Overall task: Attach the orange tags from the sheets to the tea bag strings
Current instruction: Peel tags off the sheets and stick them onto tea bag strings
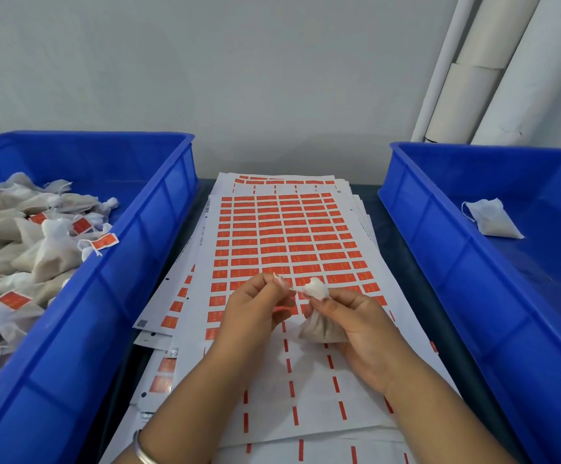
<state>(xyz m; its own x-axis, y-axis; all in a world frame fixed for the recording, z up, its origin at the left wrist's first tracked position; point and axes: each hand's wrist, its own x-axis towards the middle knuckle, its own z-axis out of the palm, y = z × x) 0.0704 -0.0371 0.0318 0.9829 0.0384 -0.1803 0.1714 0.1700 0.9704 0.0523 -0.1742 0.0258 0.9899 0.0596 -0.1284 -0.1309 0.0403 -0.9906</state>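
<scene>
A stack of white sheets carrying rows of orange tags lies between two bins; the near rows of the top sheet are peeled bare. My right hand grips a white tea bag by its gathered neck above the sheet. My left hand pinches a small tag at the end of that bag's string, close to the bag's top.
A blue bin on the left holds several tea bags with orange tags. A blue bin on the right holds one untagged tea bag. White pipes stand at the back right against the wall.
</scene>
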